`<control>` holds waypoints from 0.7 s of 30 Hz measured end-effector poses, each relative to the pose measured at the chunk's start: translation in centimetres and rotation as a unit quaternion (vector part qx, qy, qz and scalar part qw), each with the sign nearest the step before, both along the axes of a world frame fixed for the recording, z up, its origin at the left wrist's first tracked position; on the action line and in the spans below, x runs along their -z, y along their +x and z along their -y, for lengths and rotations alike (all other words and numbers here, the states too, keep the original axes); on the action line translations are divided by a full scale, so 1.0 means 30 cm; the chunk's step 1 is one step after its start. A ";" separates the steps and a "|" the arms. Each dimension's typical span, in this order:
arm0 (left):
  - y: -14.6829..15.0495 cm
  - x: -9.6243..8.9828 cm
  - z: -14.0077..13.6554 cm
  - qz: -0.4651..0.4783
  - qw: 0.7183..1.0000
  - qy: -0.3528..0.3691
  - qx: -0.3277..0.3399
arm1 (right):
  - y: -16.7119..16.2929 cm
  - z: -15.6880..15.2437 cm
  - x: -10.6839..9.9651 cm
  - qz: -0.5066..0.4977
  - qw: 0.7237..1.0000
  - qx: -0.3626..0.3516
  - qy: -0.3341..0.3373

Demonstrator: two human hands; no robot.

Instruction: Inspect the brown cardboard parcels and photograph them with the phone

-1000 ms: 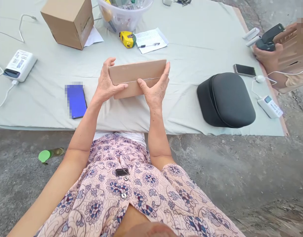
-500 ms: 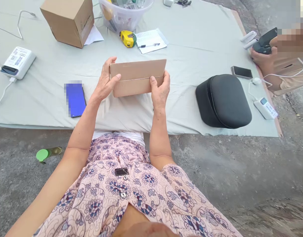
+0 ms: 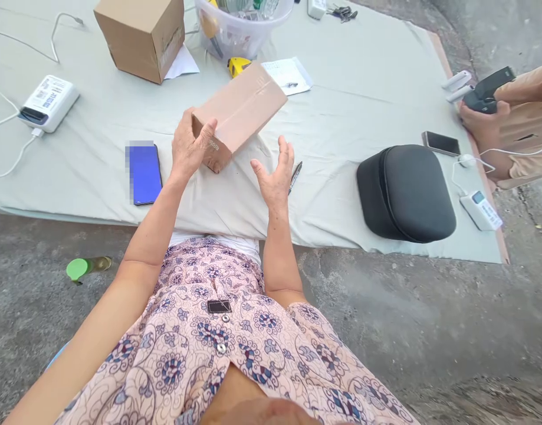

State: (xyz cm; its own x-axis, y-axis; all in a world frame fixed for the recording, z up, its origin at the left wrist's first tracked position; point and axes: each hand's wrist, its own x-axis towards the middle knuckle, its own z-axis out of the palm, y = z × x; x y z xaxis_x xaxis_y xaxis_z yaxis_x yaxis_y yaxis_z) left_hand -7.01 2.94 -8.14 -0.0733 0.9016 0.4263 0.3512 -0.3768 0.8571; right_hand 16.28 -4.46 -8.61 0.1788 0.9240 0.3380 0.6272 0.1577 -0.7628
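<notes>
The carton (image 3: pixel 246 100) has swung from lying crosswise to a slant, its far end turned away to the right, and the right hand (image 3: pixel 273 174) has come off it. The left hand (image 3: pixel 190 144) grips the carton at its near left end, thumb on top. The right hand is empty, fingers spread and slightly bent, just beside a pen (image 3: pixel 295 178). The carton is over the tabletop (image 3: pixel 341 118), mid-way along the near edge and some way in; whether it touches the cloth I cannot tell. Its far end hides part of the tape measure (image 3: pixel 238 66) and the pad (image 3: pixel 299 77). Towards the far edge stand the tub (image 3: pixel 244 29) and, left of it, the box (image 3: pixel 138 41). A phone (image 3: pixel 147 177) lies left of the left hand, towards the near edge; a power bank (image 3: pixel 49 103) lies further left. The black case (image 3: pixel 412 192) fills much of the near right corner, well apart from the right hand. Past it, at the right edge, a co-worker's hand (image 3: pixel 485 121) holds a dark device (image 3: pixel 489 88).
</notes>
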 end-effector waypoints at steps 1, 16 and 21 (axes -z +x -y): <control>0.004 0.008 0.008 0.009 0.999 -0.032 -0.004 | -0.022 0.013 -0.001 -0.022 1.000 -0.014 -0.015; 0.071 -0.088 0.230 -0.207 0.976 -0.045 0.047 | -0.087 0.050 0.005 -0.128 0.988 -0.076 0.040; 0.062 -0.071 0.207 -0.219 0.974 -0.027 0.058 | -0.084 0.060 0.002 -0.101 0.992 -0.049 0.052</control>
